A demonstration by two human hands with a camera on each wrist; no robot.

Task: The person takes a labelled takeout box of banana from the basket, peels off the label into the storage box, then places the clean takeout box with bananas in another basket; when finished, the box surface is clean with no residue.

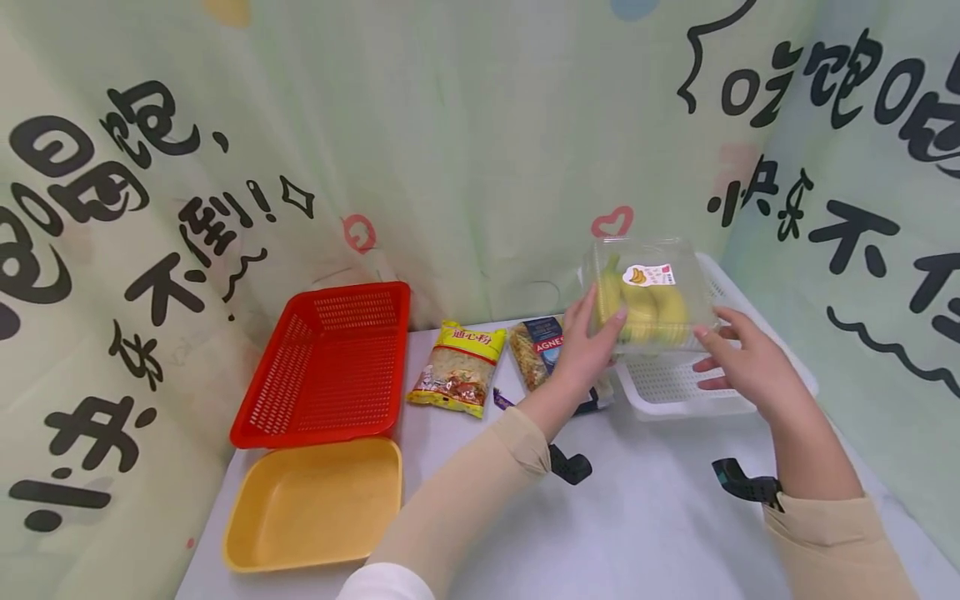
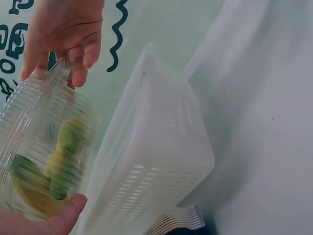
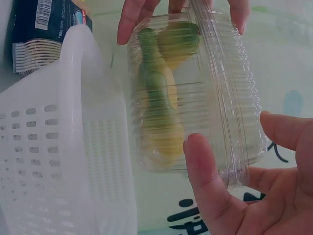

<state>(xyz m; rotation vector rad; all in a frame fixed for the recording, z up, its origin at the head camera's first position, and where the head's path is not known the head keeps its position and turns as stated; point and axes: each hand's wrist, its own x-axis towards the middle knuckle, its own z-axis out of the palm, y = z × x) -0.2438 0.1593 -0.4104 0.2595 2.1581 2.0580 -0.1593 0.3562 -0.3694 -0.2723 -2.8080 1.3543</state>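
Note:
A clear plastic box of bananas [image 1: 643, 296], with a banana-picture label on its lid, is held up over the white basket [image 1: 682, 379]. My left hand [image 1: 587, 342] grips its left side, thumb on the near face. At the right end, my right hand [image 1: 738, 354] holds the corner, some fingers spread off it. In the right wrist view, the right hand [image 3: 249, 191] has digits on both sides of the box's rim. Yellow bananas with green ends [image 3: 159, 98] show through the plastic. The left wrist view shows the box [image 2: 49, 147] beside the basket's tilted-looking wall [image 2: 161, 122].
Left of the basket lie a dark-labelled pasta bag [image 1: 543, 346], partly hidden by my left arm, and a yellow macaroni bag [image 1: 459, 367]. A small purple packet [image 1: 502, 400] shows near them. Farther left stand a red basket [image 1: 330, 375] and a yellow tray [image 1: 315, 504]. Curtains hang behind.

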